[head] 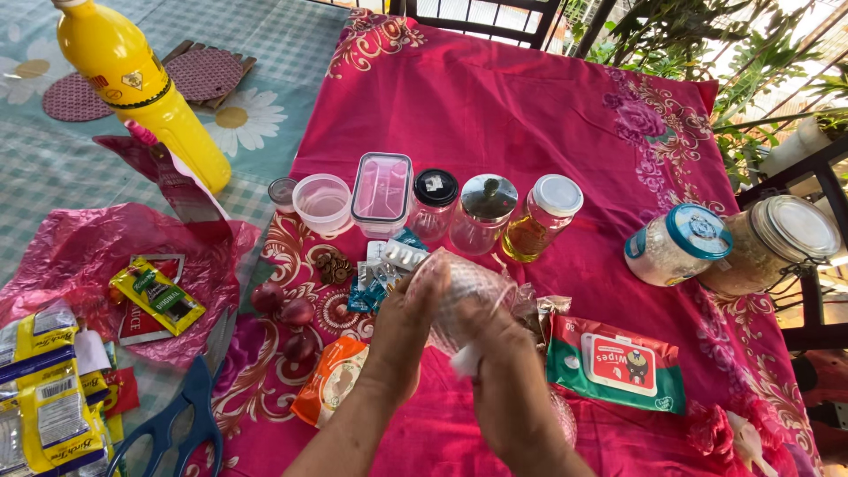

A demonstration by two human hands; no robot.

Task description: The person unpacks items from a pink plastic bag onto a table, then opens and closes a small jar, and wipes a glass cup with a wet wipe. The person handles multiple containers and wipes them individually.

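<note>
My left hand [399, 337] wraps around a clear patterned glass jar [464, 291], held tilted above the pink floral tablecloth [495, 106]. Against the jar's lower side, my right hand [508, 371] presses a small white wipe [465, 359]. A green and red pack of wet wipes [618, 364] lies just right of my hands. Blister packs of pills [389, 263] and an orange packet [331, 380] lie to the left, beside three small red onions [284, 311].
A row of jars and plastic containers [382, 193] stands behind my hands, with two bigger jars [724, 240] at the right. A yellow bottle [146, 88], pink plastic bag [84, 252], sauce sachets and blue scissors [172, 424] lie at the left.
</note>
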